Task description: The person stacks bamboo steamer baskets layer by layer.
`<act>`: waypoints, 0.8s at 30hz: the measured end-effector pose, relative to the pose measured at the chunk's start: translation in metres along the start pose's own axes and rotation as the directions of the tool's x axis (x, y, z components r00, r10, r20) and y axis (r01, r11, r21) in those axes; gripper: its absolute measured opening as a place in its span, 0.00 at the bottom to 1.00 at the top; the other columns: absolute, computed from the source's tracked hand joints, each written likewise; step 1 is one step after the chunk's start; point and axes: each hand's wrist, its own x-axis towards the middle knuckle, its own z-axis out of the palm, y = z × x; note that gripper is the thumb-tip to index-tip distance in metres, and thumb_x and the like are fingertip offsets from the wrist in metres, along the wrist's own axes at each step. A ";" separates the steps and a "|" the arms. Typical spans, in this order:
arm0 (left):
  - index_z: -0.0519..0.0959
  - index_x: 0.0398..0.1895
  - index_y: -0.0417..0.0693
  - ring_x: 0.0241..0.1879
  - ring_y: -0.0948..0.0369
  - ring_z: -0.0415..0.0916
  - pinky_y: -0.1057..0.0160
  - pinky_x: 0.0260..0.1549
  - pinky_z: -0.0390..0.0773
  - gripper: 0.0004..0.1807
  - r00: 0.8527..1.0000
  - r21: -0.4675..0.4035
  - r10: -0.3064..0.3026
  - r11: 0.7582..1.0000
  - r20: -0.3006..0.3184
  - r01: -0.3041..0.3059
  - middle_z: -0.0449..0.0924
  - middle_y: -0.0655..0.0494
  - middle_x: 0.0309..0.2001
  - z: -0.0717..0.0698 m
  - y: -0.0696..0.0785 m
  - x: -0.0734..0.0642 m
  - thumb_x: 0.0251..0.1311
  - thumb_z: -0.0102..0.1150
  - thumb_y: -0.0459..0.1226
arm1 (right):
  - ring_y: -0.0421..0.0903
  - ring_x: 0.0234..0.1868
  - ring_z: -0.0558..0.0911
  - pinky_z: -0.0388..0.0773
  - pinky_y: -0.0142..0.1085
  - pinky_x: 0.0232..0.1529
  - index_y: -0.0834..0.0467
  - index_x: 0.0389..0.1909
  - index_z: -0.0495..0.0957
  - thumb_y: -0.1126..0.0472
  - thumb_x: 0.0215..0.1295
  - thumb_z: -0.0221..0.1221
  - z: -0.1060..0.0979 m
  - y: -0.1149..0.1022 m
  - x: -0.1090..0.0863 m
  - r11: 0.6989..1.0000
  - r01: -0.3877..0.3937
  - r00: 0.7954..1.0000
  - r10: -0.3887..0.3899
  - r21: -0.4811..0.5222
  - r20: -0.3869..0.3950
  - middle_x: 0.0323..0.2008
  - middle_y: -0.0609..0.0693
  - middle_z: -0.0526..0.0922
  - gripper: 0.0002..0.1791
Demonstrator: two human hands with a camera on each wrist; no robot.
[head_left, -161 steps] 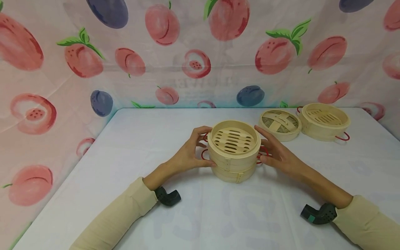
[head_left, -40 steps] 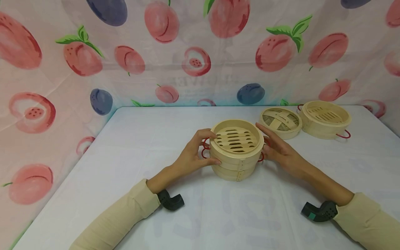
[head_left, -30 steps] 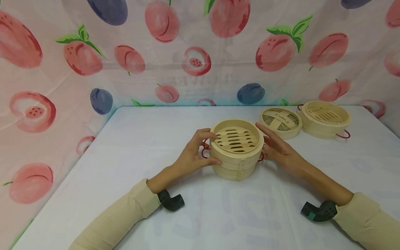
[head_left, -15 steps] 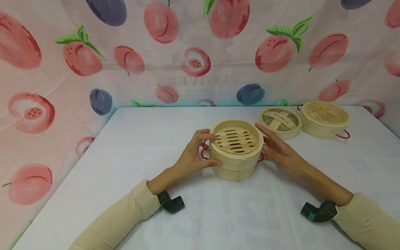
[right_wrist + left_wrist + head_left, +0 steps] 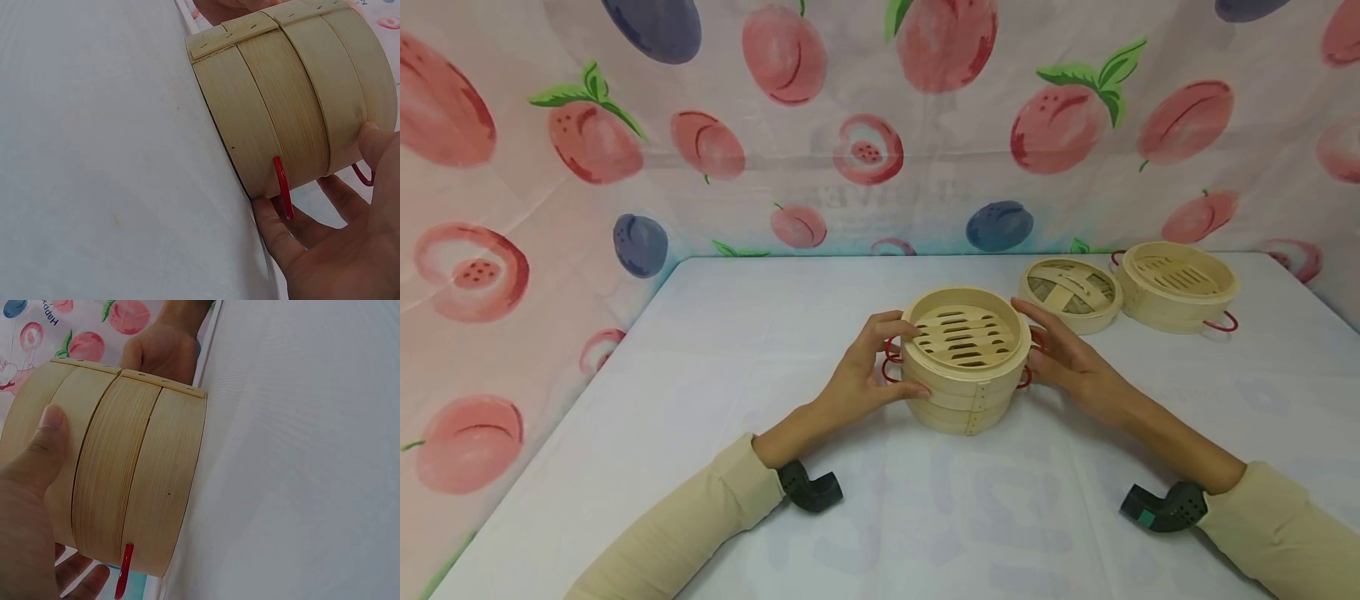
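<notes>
Two round bamboo steamer baskets stand stacked on the white table, the upper basket (image 5: 951, 385) on the lower basket (image 5: 951, 417). Their stapled seams line up at the front. Slats show inside the upper one, and red loop handles stick out at both sides. My left hand (image 5: 861, 367) grips the upper basket from the left, thumb on its front wall, index fingertip over the rim. From the right, my right hand (image 5: 1075, 367) holds the stack; in the right wrist view its thumb (image 5: 375, 140) presses the upper wall while other fingers reach the lower basket beside the red handle (image 5: 283, 187).
Behind to the right sit a woven bamboo steamer lid (image 5: 1071, 292) and another steamer basket (image 5: 1180, 292) with red handles. A fruit-print cloth (image 5: 865, 192) hangs along the back and left of the white table (image 5: 760, 333).
Compared with the oldest frame, the upper basket has turned so its seam moved right, in line with the lower seam. Both hands have shifted slightly; in the last second they stay nearly still.
</notes>
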 end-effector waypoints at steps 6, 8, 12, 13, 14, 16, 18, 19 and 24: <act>0.64 0.57 0.48 0.61 0.53 0.64 0.55 0.47 0.74 0.44 1.000 -0.018 0.009 1.000 -0.003 -0.009 0.65 0.44 0.59 0.000 0.000 0.000 0.34 0.79 0.27 | 0.44 0.68 0.59 0.74 0.36 0.53 0.51 0.76 0.41 0.70 0.75 0.40 0.000 -0.001 -0.001 1.000 -0.010 1.000 0.010 -0.006 -0.009 0.74 0.53 0.46 0.33; 0.64 0.57 0.47 0.60 0.53 0.64 0.55 0.48 0.74 0.43 1.000 -0.029 0.008 1.000 -0.004 -0.008 0.65 0.44 0.59 0.000 0.000 0.000 0.34 0.78 0.27 | 0.44 0.68 0.59 0.74 0.36 0.53 0.51 0.76 0.41 0.70 0.75 0.40 0.000 -0.002 -0.001 1.000 -0.010 1.000 0.010 -0.007 -0.009 0.74 0.53 0.46 0.33; 0.65 0.57 0.47 0.61 0.53 0.64 0.55 0.48 0.74 0.43 1.000 -0.038 0.008 0.999 -0.004 -0.008 0.64 0.43 0.60 0.001 0.000 0.000 0.35 0.78 0.26 | 0.44 0.69 0.58 0.73 0.35 0.53 0.51 0.76 0.42 0.70 0.75 0.40 0.000 -0.001 -0.001 1.000 -0.010 1.000 0.010 -0.010 -0.010 0.74 0.53 0.46 0.33; 0.64 0.57 0.46 0.62 0.53 0.63 0.55 0.48 0.74 0.42 1.000 -0.038 0.009 0.999 -0.004 -0.009 0.64 0.43 0.60 0.001 0.000 0.000 0.35 0.78 0.26 | 0.44 0.69 0.58 0.73 0.35 0.53 0.50 0.76 0.42 0.70 0.75 0.40 0.000 -0.001 -0.001 1.000 -0.010 1.000 0.010 -0.011 -0.010 0.74 0.53 0.47 0.33; 0.64 0.57 0.46 0.62 0.52 0.63 0.55 0.48 0.74 0.42 1.000 -0.038 0.011 0.999 -0.003 -0.011 0.65 0.43 0.60 0.001 0.000 0.000 0.35 0.78 0.26 | 0.45 0.69 0.58 0.73 0.35 0.53 0.50 0.76 0.42 0.70 0.75 0.40 0.000 -0.001 -0.001 1.000 -0.009 1.000 0.009 -0.012 -0.011 0.74 0.54 0.47 0.33; 0.64 0.57 0.46 0.63 0.52 0.62 0.55 0.48 0.74 0.42 1.000 -0.036 0.013 0.999 -0.002 -0.013 0.65 0.43 0.60 0.001 -0.001 -0.001 0.35 0.77 0.26 | 0.45 0.68 0.59 0.73 0.35 0.53 0.49 0.76 0.42 0.70 0.75 0.40 0.000 -0.001 -0.001 1.000 -0.009 1.000 0.008 -0.014 -0.013 0.73 0.54 0.48 0.33; 0.64 0.57 0.47 0.63 0.52 0.62 0.56 0.48 0.74 0.43 1.000 -0.035 0.016 0.999 -0.002 -0.016 0.65 0.43 0.60 0.001 -0.001 -0.001 0.35 0.77 0.26 | 0.45 0.68 0.60 0.74 0.35 0.53 0.49 0.76 0.43 0.70 0.75 0.40 0.000 -0.001 -0.001 1.000 -0.007 1.000 0.007 -0.014 -0.013 0.73 0.55 0.48 0.33; 0.64 0.57 0.47 0.63 0.52 0.61 0.56 0.48 0.74 0.43 1.000 -0.036 0.017 0.999 -0.002 -0.017 0.65 0.43 0.60 0.001 -0.001 -0.001 0.35 0.77 0.26 | 0.45 0.68 0.61 0.74 0.36 0.53 0.49 0.76 0.43 0.70 0.75 0.40 0.000 0.000 -0.001 1.000 -0.006 1.000 0.006 -0.014 -0.013 0.73 0.55 0.49 0.33; 0.64 0.57 0.47 0.63 0.52 0.62 0.56 0.47 0.74 0.42 1.000 -0.042 0.019 0.999 -0.002 -0.019 0.65 0.44 0.60 0.001 -0.001 -0.001 0.35 0.77 0.26 | 0.45 0.68 0.61 0.74 0.36 0.53 0.48 0.76 0.43 0.70 0.75 0.40 0.000 0.000 -0.002 1.000 -0.004 1.000 0.004 -0.022 -0.015 0.73 0.55 0.49 0.33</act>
